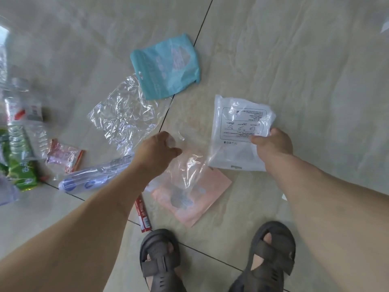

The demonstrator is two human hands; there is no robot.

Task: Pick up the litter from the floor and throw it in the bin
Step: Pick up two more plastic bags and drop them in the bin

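My right hand (273,144) pinches the edge of a white printed plastic packet (237,127), lifted off the tiled floor. My left hand (157,150) is closed on a clear plastic bag (187,165) that hangs below it, over a pink packet (202,192) on the floor. A teal packet (166,66) lies further ahead, with a crumpled clear wrapper (124,114) beside it. No bin is in view.
At the left lie a clear plastic bottle (19,106), a green wrapper (21,165), a small pink-red sachet (63,157) and a blue-printed tube wrapper (92,175). A red stick sachet (143,216) lies near my grey sandals (160,262).
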